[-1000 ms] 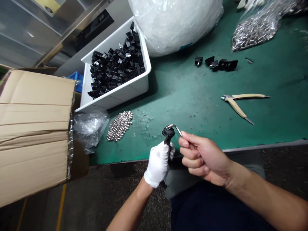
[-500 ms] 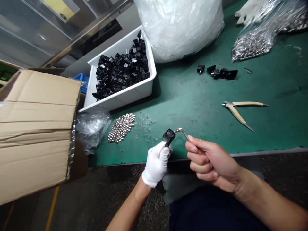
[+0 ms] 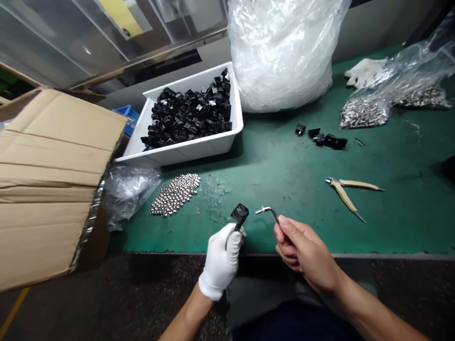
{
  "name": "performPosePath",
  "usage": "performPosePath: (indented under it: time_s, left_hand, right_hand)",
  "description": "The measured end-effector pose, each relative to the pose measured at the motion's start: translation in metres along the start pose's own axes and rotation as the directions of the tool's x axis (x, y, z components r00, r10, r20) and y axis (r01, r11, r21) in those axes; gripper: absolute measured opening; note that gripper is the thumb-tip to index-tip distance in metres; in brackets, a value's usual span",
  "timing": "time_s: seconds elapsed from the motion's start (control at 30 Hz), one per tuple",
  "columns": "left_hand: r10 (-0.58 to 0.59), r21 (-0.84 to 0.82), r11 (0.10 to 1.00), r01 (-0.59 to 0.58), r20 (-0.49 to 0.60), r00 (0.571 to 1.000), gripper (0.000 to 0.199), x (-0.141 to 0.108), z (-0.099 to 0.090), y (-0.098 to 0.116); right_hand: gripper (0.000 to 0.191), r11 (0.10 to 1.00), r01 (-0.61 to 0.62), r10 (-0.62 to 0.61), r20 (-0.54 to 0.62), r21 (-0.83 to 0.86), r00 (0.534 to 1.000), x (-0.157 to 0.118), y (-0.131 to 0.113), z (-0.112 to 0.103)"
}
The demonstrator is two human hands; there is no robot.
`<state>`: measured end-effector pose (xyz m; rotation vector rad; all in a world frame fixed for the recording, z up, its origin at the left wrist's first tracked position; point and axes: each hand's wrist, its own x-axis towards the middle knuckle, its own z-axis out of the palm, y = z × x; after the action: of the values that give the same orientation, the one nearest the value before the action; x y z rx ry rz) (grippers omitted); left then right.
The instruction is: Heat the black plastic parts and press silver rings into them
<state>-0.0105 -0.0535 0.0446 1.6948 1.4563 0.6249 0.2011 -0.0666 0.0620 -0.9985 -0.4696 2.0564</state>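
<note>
The gloved left hand [image 3: 219, 262] is gripping a small black plastic part [image 3: 241, 213] in closed fingers, while the bare right hand [image 3: 304, 252] is pinching a bent metal rod [image 3: 268, 210] just beside it, not touching it. Both are held over the bench's near edge. Across the green bench mat [image 3: 270, 175], a patch of steel nuts [image 3: 175, 194], a white tub [image 3: 199, 151] of black parts and beige-handled pliers [image 3: 344, 192] are lying beyond.
</note>
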Motion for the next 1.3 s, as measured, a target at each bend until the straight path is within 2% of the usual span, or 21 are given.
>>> performPosePath:
  time_s: [0.17, 0.33, 0.6, 0.77, 0.93, 1.07, 1.17, 1.3]
  left_hand:
    - [-0.062, -0.074, 0.996, 0.053, -0.125, 0.99, 0.041, -0.018, -0.008, -0.006]
    - [-0.134, -0.164, 0.982, 0.091, -0.278, 0.951, 0.043, -0.047, -0.018, -0.023]
    - [-0.158, -0.236, 0.97, 0.053, -0.453, 0.878, 0.042, -0.084, -0.023, -0.055]
    - [-0.175, -0.303, 0.953, 0.019, -0.495, 0.851, 0.042, -0.098, -0.022, -0.069]
    - [-0.207, -0.346, 0.938, 0.006, -0.547, 0.811, 0.043, -0.111, -0.026, -0.078]
    - [-0.201, -0.379, 0.925, -0.032, -0.56, 0.804, 0.042, -0.118, -0.026, -0.084]
    - [-0.199, -0.39, 0.92, -0.05, -0.571, 0.796, 0.041, -0.117, -0.026, -0.087]
    - [-0.173, -0.383, 0.92, -0.081, -0.583, 0.794, 0.042, -0.109, -0.029, -0.087]
  right_hand:
    - [0.038, 0.982, -0.159, 0.158, 0.019, 0.1, 0.987, 0.027, -0.002, 0.011]
    - [0.031, 0.947, -0.313, 0.301, 0.139, 0.076, 0.943, 0.076, -0.002, 0.039]
    - [0.019, 0.939, -0.283, 0.304, 0.085, -0.197, 0.949, 0.128, 0.014, 0.111]
    - [0.017, 0.898, -0.301, 0.343, 0.085, -0.321, 0.935, 0.155, 0.041, 0.151]
    - [0.016, 0.894, -0.258, 0.311, 0.093, -0.367, 0.946, 0.177, 0.066, 0.183]
    - [0.015, 0.895, -0.309, 0.359, 0.109, -0.321, 0.927, 0.182, 0.061, 0.184]
    - [0.016, 0.899, -0.334, 0.376, 0.109, -0.285, 0.92, 0.18, 0.045, 0.168]
    - [0.018, 0.923, -0.263, 0.291, 0.061, -0.281, 0.955, 0.183, 0.017, 0.142]
